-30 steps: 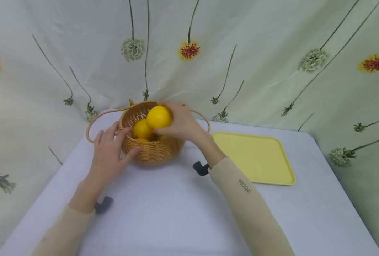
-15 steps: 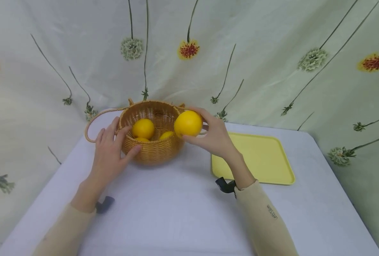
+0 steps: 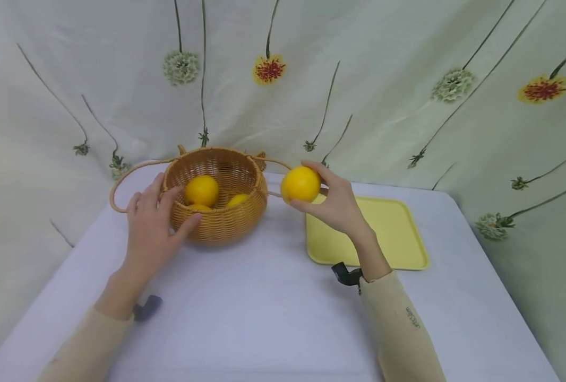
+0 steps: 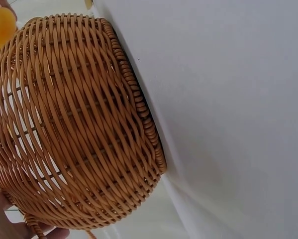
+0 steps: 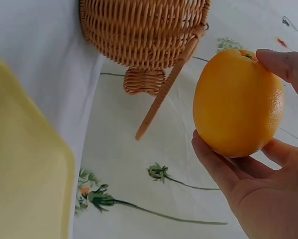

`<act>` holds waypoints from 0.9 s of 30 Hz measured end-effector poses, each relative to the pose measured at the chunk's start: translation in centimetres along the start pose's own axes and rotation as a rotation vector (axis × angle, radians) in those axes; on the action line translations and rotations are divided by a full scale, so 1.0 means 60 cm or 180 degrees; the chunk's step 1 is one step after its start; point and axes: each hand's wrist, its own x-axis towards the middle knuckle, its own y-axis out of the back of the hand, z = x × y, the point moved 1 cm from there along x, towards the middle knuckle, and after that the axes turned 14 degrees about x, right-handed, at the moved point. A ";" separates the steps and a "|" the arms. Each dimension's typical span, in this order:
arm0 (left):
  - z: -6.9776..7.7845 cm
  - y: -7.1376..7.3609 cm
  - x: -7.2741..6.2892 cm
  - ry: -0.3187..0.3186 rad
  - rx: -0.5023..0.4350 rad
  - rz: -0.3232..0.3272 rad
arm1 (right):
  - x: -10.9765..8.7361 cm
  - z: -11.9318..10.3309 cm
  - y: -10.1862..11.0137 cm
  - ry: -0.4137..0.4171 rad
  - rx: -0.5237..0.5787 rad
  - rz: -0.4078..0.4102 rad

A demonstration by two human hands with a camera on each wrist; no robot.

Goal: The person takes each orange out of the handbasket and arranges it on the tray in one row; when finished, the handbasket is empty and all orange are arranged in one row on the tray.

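My right hand point(image 3: 337, 207) holds a round orange point(image 3: 301, 184) between thumb and fingers, raised over the left edge of the yellow tray point(image 3: 397, 233). The orange point(image 5: 238, 102) shows a small green stem spot in the right wrist view. To its left stands a wicker basket point(image 3: 221, 225) with two loop handles. Inside the basket lie an orange point(image 3: 202, 191) and two more yellow-orange fruits, partly hidden by the rim. My left hand point(image 3: 151, 223) grips the basket's left side, fingers at the rim and thumb against the outer wall. The left wrist view shows the basket's woven side point(image 4: 79, 119) close up.
A white cloth point(image 3: 254, 318) covers the table. Behind it hangs a flower-printed curtain point(image 3: 383, 132). One basket handle point(image 3: 120, 185) sticks out to the left, the other to the right behind the held orange. Each wrist carries a small black camera mount point(image 3: 345, 274).
My right hand has lifted the orange out of the basket and carried it right, toward the tray. The left hand stays at the basket. The head view has shifted slightly.
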 end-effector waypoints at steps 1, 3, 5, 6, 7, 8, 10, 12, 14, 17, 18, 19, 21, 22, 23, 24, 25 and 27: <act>0.000 0.000 0.000 0.0001 0.0001 -0.0018 | -0.002 0.007 0.004 -0.0036 -0.0031 0.0014; -0.001 0.002 -0.001 0.0006 0.0000 -0.0044 | -0.005 0.024 0.013 -0.0102 -0.0095 0.0063; -0.001 0.003 -0.001 0.0011 0.0006 -0.0057 | -0.006 0.042 0.023 -0.0161 -0.0139 0.0115; -0.002 0.003 -0.001 0.0015 0.0005 -0.0062 | -0.007 0.050 0.028 -0.0191 -0.0178 0.0144; -0.002 0.004 -0.001 0.0018 0.0002 -0.0057 | -0.007 0.058 0.032 -0.0219 -0.0203 0.0163; -0.002 0.003 -0.001 0.0018 -0.0003 -0.0050 | -0.007 0.067 0.036 -0.0243 -0.0215 0.0172; -0.002 0.001 0.000 0.0010 -0.0007 -0.0031 | -0.007 0.082 0.043 -0.0345 -0.0258 0.0159; 0.000 -0.003 0.001 -0.0004 -0.0021 -0.0011 | -0.009 0.095 0.048 -0.0483 -0.0286 0.0148; 0.000 -0.004 0.002 -0.0012 -0.0027 0.0007 | -0.007 0.107 0.050 -0.0625 -0.0284 0.0115; -0.001 -0.005 0.004 -0.0027 -0.0029 0.0014 | -0.002 0.123 0.053 -0.0778 -0.0333 0.0057; -0.001 -0.005 0.004 -0.0030 -0.0027 0.0013 | 0.002 0.129 0.054 -0.0788 -0.0366 0.0015; -0.002 -0.005 0.005 -0.0032 -0.0025 0.0016 | 0.006 0.135 0.053 -0.0787 -0.0405 -0.0036; -0.003 -0.004 0.005 -0.0025 -0.0018 0.0019 | 0.017 0.147 0.052 -0.0758 -0.0483 -0.0149; -0.004 -0.004 0.004 -0.0023 -0.0017 0.0026 | 0.022 0.153 0.051 -0.0745 -0.0500 -0.0193; -0.005 -0.004 0.003 -0.0021 -0.0013 0.0032 | 0.027 0.159 0.049 -0.0735 -0.0518 -0.0235; -0.006 -0.005 0.002 -0.0021 -0.0011 0.0041 | 0.030 0.164 0.048 -0.0741 -0.0505 -0.0263; -0.007 -0.006 0.001 -0.0024 -0.0008 0.0052 | 0.033 0.170 0.046 -0.0754 -0.0482 -0.0283; -0.008 -0.007 0.000 -0.0039 -0.0012 0.0069 | 0.034 0.179 0.043 -0.0782 -0.0374 -0.0299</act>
